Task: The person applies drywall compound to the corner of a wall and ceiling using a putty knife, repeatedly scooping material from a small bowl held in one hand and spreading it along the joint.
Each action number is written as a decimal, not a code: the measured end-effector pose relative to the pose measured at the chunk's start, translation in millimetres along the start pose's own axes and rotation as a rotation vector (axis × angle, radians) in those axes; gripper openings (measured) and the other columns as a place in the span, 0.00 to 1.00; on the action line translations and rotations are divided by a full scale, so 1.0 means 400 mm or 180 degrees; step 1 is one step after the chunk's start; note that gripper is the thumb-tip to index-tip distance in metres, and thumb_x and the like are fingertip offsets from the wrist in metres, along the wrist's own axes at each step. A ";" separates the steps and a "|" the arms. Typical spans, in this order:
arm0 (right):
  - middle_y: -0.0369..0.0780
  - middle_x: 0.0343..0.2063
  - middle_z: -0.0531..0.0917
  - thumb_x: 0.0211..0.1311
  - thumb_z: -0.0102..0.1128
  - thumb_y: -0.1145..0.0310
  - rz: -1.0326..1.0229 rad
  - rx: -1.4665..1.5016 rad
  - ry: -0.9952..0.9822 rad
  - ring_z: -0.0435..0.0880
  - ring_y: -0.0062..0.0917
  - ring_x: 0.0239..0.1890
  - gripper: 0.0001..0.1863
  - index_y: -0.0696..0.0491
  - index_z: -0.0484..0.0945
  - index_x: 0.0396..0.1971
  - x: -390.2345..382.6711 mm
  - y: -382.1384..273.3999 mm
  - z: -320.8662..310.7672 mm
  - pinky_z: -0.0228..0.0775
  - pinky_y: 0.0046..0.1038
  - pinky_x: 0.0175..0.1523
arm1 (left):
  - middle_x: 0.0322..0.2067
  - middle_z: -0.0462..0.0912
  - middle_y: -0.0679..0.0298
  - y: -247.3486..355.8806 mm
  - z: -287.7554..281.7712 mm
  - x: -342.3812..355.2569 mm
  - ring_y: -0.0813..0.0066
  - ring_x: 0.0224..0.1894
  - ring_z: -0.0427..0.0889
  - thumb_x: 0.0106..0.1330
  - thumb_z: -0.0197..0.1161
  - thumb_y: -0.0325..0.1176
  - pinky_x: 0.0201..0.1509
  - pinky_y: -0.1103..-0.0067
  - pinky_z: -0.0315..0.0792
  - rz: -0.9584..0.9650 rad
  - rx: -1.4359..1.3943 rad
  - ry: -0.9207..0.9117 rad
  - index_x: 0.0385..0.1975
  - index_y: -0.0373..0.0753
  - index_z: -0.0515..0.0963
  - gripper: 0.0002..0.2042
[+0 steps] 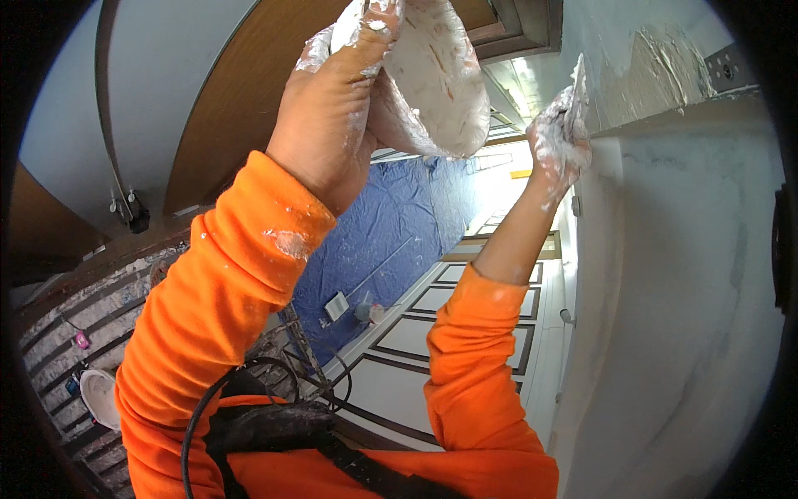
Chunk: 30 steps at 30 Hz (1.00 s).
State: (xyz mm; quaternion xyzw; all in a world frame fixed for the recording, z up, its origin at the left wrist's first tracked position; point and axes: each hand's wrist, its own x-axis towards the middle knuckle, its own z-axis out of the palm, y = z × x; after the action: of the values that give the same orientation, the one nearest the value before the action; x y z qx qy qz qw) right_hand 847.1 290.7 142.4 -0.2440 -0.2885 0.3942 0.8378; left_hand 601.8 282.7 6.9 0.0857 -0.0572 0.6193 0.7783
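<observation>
High in front of me, my left hand (328, 125) is closed round the rim of a bowl (440, 91) smeared with white plaster. The bowl is tipped so that its coated inside shows. My right hand (557, 145), caked with the same white paste, is raised beside the wall and closed on a putty knife (579, 79). Its blade points upward, loaded with paste; the handle is mostly hidden by the fingers. Right of the blade, a rough patch of fresh plaster (661, 71) lies on the wall, next to a perforated metal strip (731, 68).
Far below, a blue sheet (366, 216) covers the floor, with a white tray (336, 306) on it. A white bucket (101, 397) stands on slatted boards at lower left. A black cable (195, 416) hangs by my left arm. Wooden panelling (224, 100) rises at left.
</observation>
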 end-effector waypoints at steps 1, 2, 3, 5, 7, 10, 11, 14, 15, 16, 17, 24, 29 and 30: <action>0.52 0.41 0.78 0.47 0.46 0.72 0.0166 0.0225 -0.0097 0.80 0.35 0.41 0.23 0.67 0.70 0.45 0.021 0.003 0.003 0.77 0.28 0.44 | 0.43 0.75 0.64 -0.005 -0.003 0.001 0.72 0.44 0.76 0.59 0.62 0.44 0.45 0.68 0.74 0.0032 0.0002 0.0042 0.49 0.38 0.68 0.23; 0.52 0.40 0.78 0.44 0.46 0.73 0.0327 0.0448 -0.0193 0.81 0.34 0.40 0.24 0.67 0.70 0.45 0.039 -0.003 0.009 0.77 0.28 0.43 | 0.43 0.75 0.64 -0.008 -0.005 0.002 0.71 0.44 0.76 0.59 0.62 0.45 0.44 0.67 0.74 0.0059 0.0002 0.0081 0.49 0.38 0.68 0.23; 0.51 0.40 0.78 0.42 0.46 0.75 0.0487 0.0676 -0.0284 0.81 0.33 0.40 0.25 0.66 0.70 0.45 0.047 -0.010 0.015 0.77 0.28 0.42 | 0.43 0.75 0.64 -0.006 -0.004 0.003 0.71 0.44 0.76 0.59 0.62 0.45 0.44 0.67 0.75 0.0058 0.0015 0.0015 0.49 0.38 0.68 0.23; 0.51 0.38 0.79 0.39 0.45 0.76 0.0689 0.0839 -0.0565 0.82 0.35 0.38 0.25 0.67 0.72 0.43 0.054 -0.033 0.024 0.77 0.31 0.41 | 0.44 0.74 0.63 0.000 0.001 0.003 0.71 0.45 0.76 0.59 0.62 0.45 0.44 0.66 0.75 0.0043 0.0032 -0.0125 0.49 0.37 0.67 0.24; 0.50 0.35 0.80 0.37 0.45 0.77 0.0830 0.0807 -0.0691 0.82 0.35 0.37 0.24 0.66 0.73 0.41 0.049 -0.057 0.044 0.77 0.30 0.38 | 0.44 0.74 0.64 0.005 0.005 0.005 0.70 0.45 0.76 0.59 0.62 0.45 0.45 0.66 0.75 -0.0049 0.0027 -0.0152 0.49 0.37 0.67 0.24; 0.50 0.36 0.80 0.38 0.46 0.77 0.0879 0.0648 -0.0777 0.82 0.35 0.36 0.24 0.66 0.73 0.41 0.017 -0.073 0.056 0.76 0.30 0.37 | 0.43 0.75 0.64 0.001 0.005 0.013 0.70 0.44 0.76 0.59 0.63 0.45 0.45 0.66 0.74 -0.0028 0.0029 -0.0126 0.49 0.37 0.67 0.24; 0.50 0.35 0.80 0.40 0.47 0.77 0.0767 0.0647 -0.0587 0.81 0.36 0.36 0.23 0.67 0.73 0.41 0.005 -0.079 0.066 0.76 0.30 0.36 | 0.43 0.75 0.64 -0.001 0.006 0.016 0.71 0.44 0.77 0.59 0.63 0.45 0.45 0.67 0.74 0.0006 0.0031 -0.0107 0.49 0.37 0.67 0.24; 0.52 0.36 0.79 0.44 0.46 0.76 0.0667 0.0572 -0.0368 0.81 0.37 0.37 0.22 0.68 0.72 0.42 -0.027 -0.122 0.070 0.76 0.29 0.35 | 0.42 0.75 0.64 -0.004 0.015 0.020 0.72 0.43 0.76 0.59 0.63 0.44 0.46 0.68 0.73 0.0100 -0.0047 -0.0202 0.49 0.37 0.68 0.23; 0.55 0.39 0.78 0.49 0.46 0.74 0.0705 0.0480 -0.0483 0.80 0.39 0.40 0.21 0.68 0.71 0.45 -0.065 -0.121 0.082 0.77 0.32 0.37 | 0.42 0.76 0.64 -0.006 0.016 0.021 0.72 0.43 0.76 0.60 0.62 0.43 0.46 0.69 0.73 0.0078 -0.0085 -0.0184 0.48 0.37 0.68 0.22; 0.55 0.40 0.77 0.51 0.45 0.73 0.0920 0.0516 -0.0438 0.79 0.40 0.41 0.21 0.68 0.71 0.45 -0.077 -0.141 0.089 0.77 0.32 0.38 | 0.42 0.76 0.64 -0.009 0.017 0.019 0.73 0.43 0.76 0.60 0.62 0.43 0.46 0.70 0.73 0.0060 -0.0125 -0.0166 0.48 0.37 0.69 0.21; 0.56 0.41 0.76 0.53 0.44 0.73 0.1134 0.0550 -0.0392 0.79 0.41 0.43 0.21 0.68 0.70 0.46 -0.082 -0.170 0.097 0.77 0.33 0.40 | 0.42 0.76 0.64 -0.011 0.018 0.017 0.74 0.43 0.76 0.60 0.62 0.42 0.47 0.70 0.72 0.0042 -0.0166 -0.0148 0.47 0.37 0.69 0.21; 0.60 0.48 0.71 0.54 0.41 0.73 0.1059 0.0289 -0.0892 0.74 0.45 0.52 0.25 0.71 0.62 0.51 -0.273 -0.197 0.111 0.75 0.35 0.50 | 0.41 0.75 0.64 0.002 0.024 0.014 0.73 0.43 0.76 0.59 0.63 0.43 0.47 0.71 0.72 0.0033 -0.0233 -0.0063 0.49 0.38 0.68 0.22; 0.59 0.51 0.67 0.54 0.41 0.75 0.1327 0.0458 -0.1102 0.68 0.42 0.57 0.25 0.74 0.59 0.52 -0.357 0.020 0.183 0.67 0.38 0.59 | 0.52 0.70 0.60 0.039 0.014 0.007 0.62 0.52 0.74 0.66 0.48 0.54 0.47 0.58 0.74 0.0119 0.0491 -0.0088 0.57 0.42 0.61 0.27; 0.58 0.52 0.67 0.54 0.41 0.75 0.1488 0.0531 -0.1108 0.67 0.42 0.58 0.26 0.73 0.58 0.52 -0.339 0.062 0.216 0.66 0.38 0.60 | 0.49 0.71 0.61 0.047 0.011 0.001 0.65 0.50 0.74 0.63 0.53 0.50 0.47 0.62 0.74 0.0128 0.0274 -0.0058 0.55 0.41 0.62 0.25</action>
State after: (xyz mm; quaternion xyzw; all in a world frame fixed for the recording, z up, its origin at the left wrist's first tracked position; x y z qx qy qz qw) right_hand 704.8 211.7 148.9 -0.1629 -0.3304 0.6345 0.6794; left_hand 583.6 286.3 12.5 0.1236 -0.0393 0.6359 0.7608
